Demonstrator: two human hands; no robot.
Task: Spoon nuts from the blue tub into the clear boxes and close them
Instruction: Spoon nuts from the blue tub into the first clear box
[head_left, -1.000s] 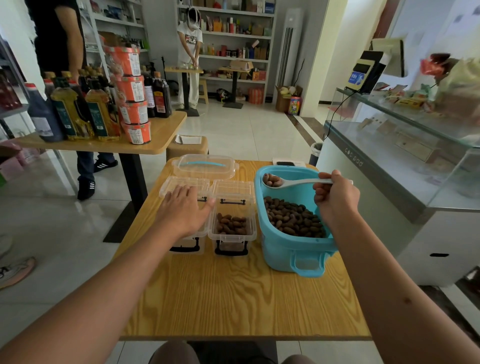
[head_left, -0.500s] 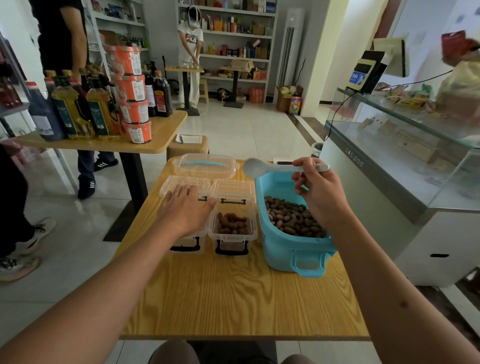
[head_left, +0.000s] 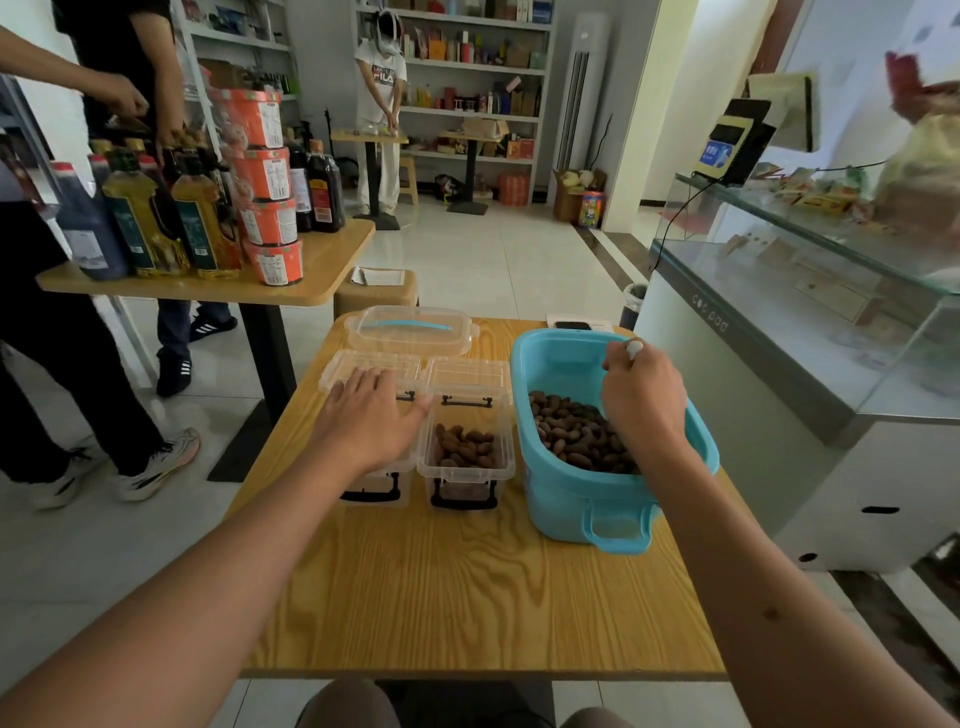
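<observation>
Wooden bench (head_left: 467, 597) carries the blue tub (head_left: 571, 499) where the right hand (head_left: 644, 395) grips a spoon (head_left: 634, 347) over nuts (head_left: 571, 436), left hand (head_left: 371, 415) flat on one clear box (head_left: 374, 488); an overloaded scoop risks spilling short of the open box (head_left: 467, 457).

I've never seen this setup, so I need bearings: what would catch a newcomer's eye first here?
The blue tub of brown nuts at the wooden table's right side stands out, with the right hand gripping a white spoon over it. Left of the tub sit two clear boxes: the open box holds a few nuts, and the left hand rests flat on the other box.
</observation>
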